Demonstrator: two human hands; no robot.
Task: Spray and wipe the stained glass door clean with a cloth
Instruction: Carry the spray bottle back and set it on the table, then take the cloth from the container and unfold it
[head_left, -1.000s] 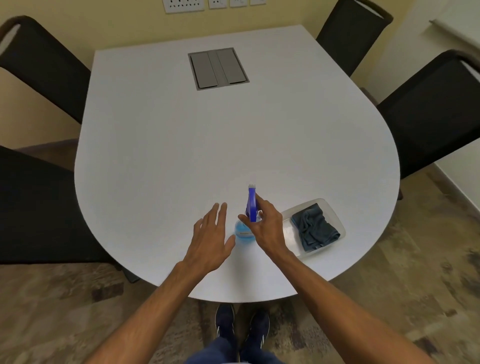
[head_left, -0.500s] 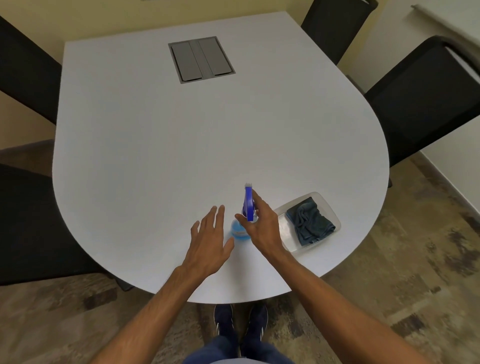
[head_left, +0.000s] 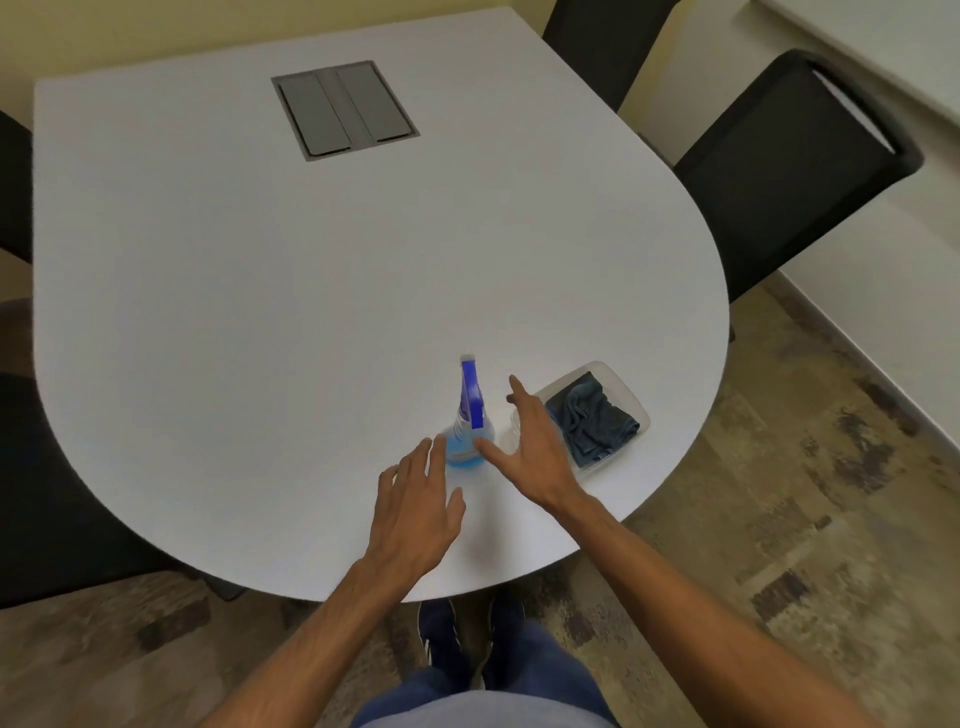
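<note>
Bench (head_left: 311, 286): white, rounded at the near end, and the person stands at that curve. It seems to serve as the staging spot for the cleaning kit, which sits at the near edge within easy reach.

Chairs (head_left: 779, 171): black, pushed in round the far and side edges. Not part of the job.

Glass door: not in view, so nothing can be said of its stains. Spraying and wiping are not yet begun.

Hatch (head_left: 345, 109): grey panel set flush in the far part of the bench, well apart from the kit.

Left hand (head_left: 415, 509): low over the bench with fingers straight and spread, holding nothing. The fingertips reach the near left side of the bottle's base; I cannot tell if they touch it.

Right hand (head_left: 535, 447): also spread wide and empty, hovering between the bottle and the tray. The thumb points toward the bottle and the fingers lie over the tray's near corner. Judged poised to take one or the other.

Tray (head_left: 623, 387): clear and shallow, just right of the bottle. It probably keeps the cloth off the bench.

Cloth (head_left: 592, 421): dark blue-grey, crumpled loose inside the tray, untouched.

Spray bottle (head_left: 462, 447): upright on the bench between the two hands, with pale blue liquid low in the body and the blue trigger head pointing away. It stands free, ungripped.
</note>
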